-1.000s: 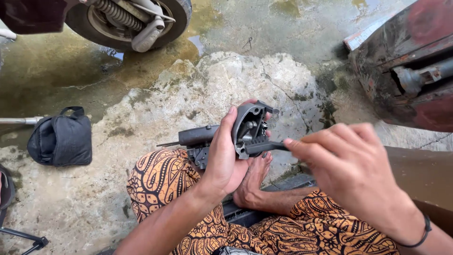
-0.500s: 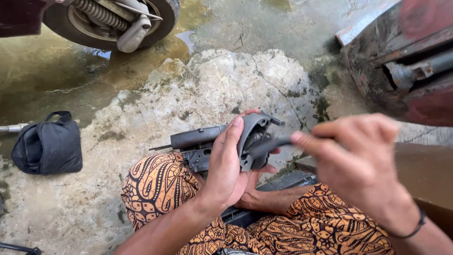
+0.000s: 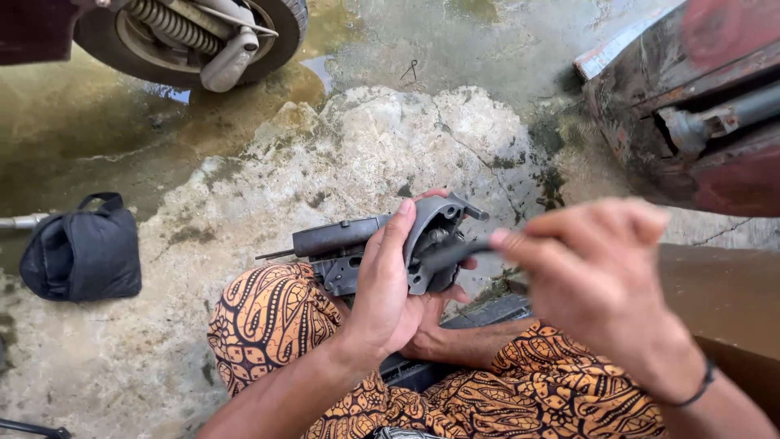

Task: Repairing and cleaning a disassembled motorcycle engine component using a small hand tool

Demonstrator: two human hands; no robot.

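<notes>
My left hand (image 3: pixel 388 284) grips a dark grey metal mechanical part (image 3: pixel 439 228), a rounded housing with a bar sticking out to its left, held above my knee. My right hand (image 3: pixel 605 276), blurred by motion, is closed around the handle of a thin dark tool (image 3: pixel 455 254) whose tip goes into the housing's open side. What the tip touches inside is hidden. My legs, in orange and black patterned cloth (image 3: pixel 268 321), are folded under the part.
A scooter wheel with a spring shock (image 3: pixel 195 36) stands at the top left on wet concrete. A black pouch (image 3: pixel 81 252) lies at the left. A rusty red metal body (image 3: pixel 699 106) fills the top right. A brown board (image 3: pixel 731 301) lies beside my right arm.
My right hand has shifted and turned with the tool in the housing. The camera has drifted, so the pouch and wheel sit a little differently; the left hand keeps its hold.
</notes>
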